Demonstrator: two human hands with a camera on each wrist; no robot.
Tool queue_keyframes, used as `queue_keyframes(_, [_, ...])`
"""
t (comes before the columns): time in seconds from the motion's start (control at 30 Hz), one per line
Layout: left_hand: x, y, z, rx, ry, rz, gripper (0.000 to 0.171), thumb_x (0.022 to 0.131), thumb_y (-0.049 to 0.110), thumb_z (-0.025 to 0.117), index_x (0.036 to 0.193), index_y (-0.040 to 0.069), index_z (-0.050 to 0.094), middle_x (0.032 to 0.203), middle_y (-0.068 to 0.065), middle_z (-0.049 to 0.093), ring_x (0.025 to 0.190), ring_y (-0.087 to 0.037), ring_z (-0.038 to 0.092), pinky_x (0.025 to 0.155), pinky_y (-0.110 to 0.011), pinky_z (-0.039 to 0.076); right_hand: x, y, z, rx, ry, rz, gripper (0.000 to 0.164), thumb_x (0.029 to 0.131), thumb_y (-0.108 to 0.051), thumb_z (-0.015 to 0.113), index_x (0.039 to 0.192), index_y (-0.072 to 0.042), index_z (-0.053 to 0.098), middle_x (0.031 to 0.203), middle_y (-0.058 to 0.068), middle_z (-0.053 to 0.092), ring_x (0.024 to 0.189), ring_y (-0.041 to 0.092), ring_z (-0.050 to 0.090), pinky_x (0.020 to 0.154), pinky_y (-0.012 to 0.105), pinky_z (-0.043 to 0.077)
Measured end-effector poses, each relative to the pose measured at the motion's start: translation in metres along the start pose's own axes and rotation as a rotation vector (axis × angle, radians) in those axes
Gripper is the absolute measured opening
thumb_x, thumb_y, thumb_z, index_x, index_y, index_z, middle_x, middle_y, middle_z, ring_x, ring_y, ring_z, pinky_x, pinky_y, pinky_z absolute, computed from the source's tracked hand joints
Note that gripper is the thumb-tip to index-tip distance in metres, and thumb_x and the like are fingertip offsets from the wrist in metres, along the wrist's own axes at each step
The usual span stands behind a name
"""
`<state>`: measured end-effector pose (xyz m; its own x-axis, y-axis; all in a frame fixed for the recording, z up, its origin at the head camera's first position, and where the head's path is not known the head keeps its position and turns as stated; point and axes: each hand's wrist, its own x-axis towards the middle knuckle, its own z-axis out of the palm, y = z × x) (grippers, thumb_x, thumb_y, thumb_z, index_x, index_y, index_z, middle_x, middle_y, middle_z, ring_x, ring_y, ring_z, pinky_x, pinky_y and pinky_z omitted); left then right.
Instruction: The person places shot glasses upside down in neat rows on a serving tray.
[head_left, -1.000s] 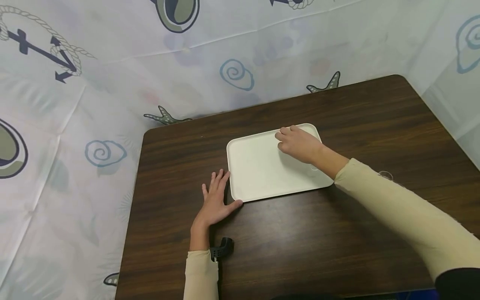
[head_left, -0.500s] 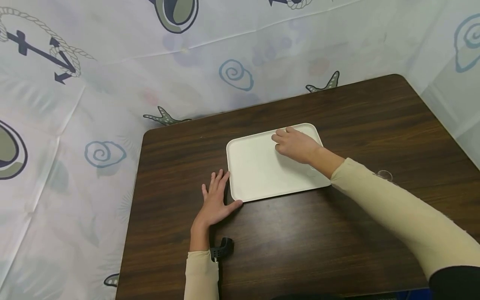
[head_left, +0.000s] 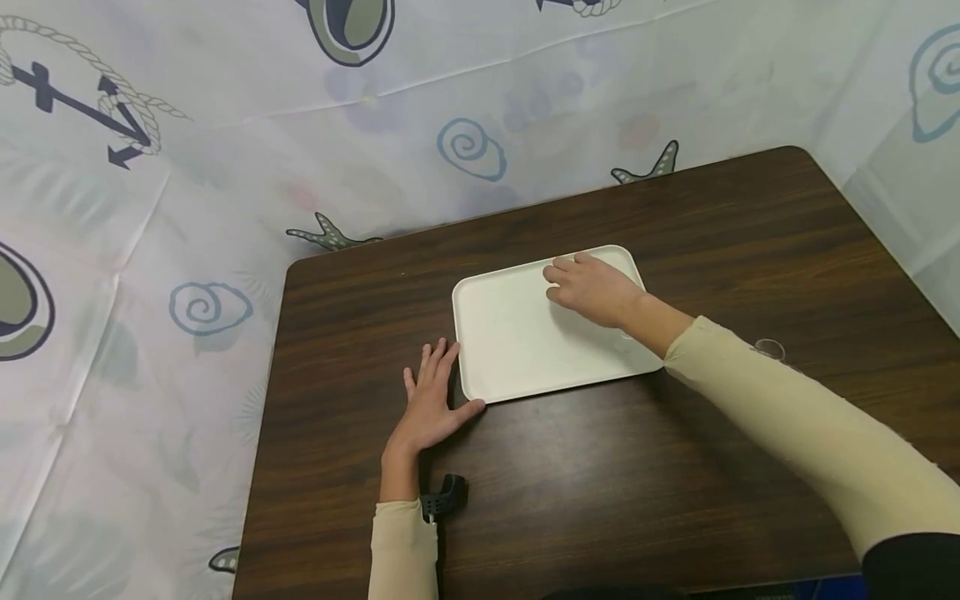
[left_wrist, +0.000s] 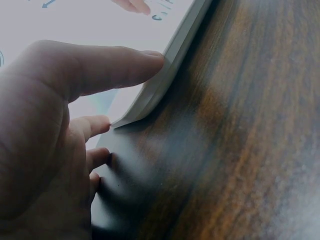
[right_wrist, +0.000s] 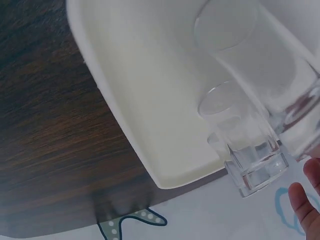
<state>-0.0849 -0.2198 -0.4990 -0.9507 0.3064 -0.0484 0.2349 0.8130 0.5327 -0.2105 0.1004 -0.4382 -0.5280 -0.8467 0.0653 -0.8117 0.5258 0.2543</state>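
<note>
A cream rectangular tray [head_left: 517, 333] lies on the dark wooden table. My left hand [head_left: 427, 412] rests at its near left corner, fingers spread and thumb [left_wrist: 135, 67] on the rim. Over the tray's far right part, my right hand [head_left: 596, 292] has curled fingers. In the right wrist view those fingers [right_wrist: 302, 200] meet the thick base of a large clear drinking glass [right_wrist: 265, 65]; the rest of the grip is out of frame. Smaller clear glass [right_wrist: 250, 155] shapes overlap beside it, base end toward the wall. From the head view the hand and wrist mostly hide them.
Beyond the right sleeve [head_left: 795, 433], another clear round rim [head_left: 771, 348] shows on the table [head_left: 570, 492]. A black wrist mount [head_left: 446, 497] sits beside the left wrist. A patterned sheet [head_left: 390, 150] hangs along the table's far edge.
My right hand has shifted slightly left over the tray, then stays nearly still over the last half second. The left hand and tray have not visibly moved.
</note>
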Motion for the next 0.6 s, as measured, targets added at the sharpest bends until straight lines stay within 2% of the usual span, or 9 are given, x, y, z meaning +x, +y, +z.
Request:
queue_keyframes(0.23, [-0.001, -0.001, 0.0, 0.001, -0.007, -0.007, 0.092, 0.083, 0.054, 0.065, 0.155, 0.02, 0.017, 0.16, -0.008, 0.01, 0.147, -0.031, -0.002, 0.107, -0.067, -0.007, -0.001, 0.002, -0.009, 0.061, 0.027, 0.03, 0.022, 0.084, 0.007, 0.063, 0.097, -0.011, 0.067, 0.105, 0.008, 0.054, 0.094, 0.025, 0.048, 0.073, 0.034, 0.042])
queue_keyframes(0.43, [0.0, -0.002, -0.001, 0.008, -0.009, -0.007, 0.092, 0.083, 0.053, 0.065, 0.154, 0.021, 0.018, 0.16, -0.009, 0.01, 0.147, -0.032, -0.001, 0.107, -0.068, -0.005, -0.007, 0.007, -0.02, 0.16, 0.058, 0.095, 0.029, 0.083, 0.009, 0.062, 0.101, -0.013, 0.07, 0.106, 0.005, 0.056, 0.097, 0.024, 0.05, 0.071, 0.031, 0.041])
queue_keyframes(0.6, [0.001, -0.003, -0.001, 0.003, -0.012, 0.001, 0.092, 0.083, 0.052, 0.065, 0.154, 0.02, 0.018, 0.16, -0.011, 0.011, 0.146, -0.035, 0.0, 0.106, -0.069, -0.004, -0.017, 0.014, -0.025, 0.234, 0.13, 0.135, 0.033, 0.082, 0.01, 0.056, 0.101, -0.013, 0.07, 0.106, 0.005, 0.057, 0.098, 0.025, 0.052, 0.072, 0.033, 0.043])
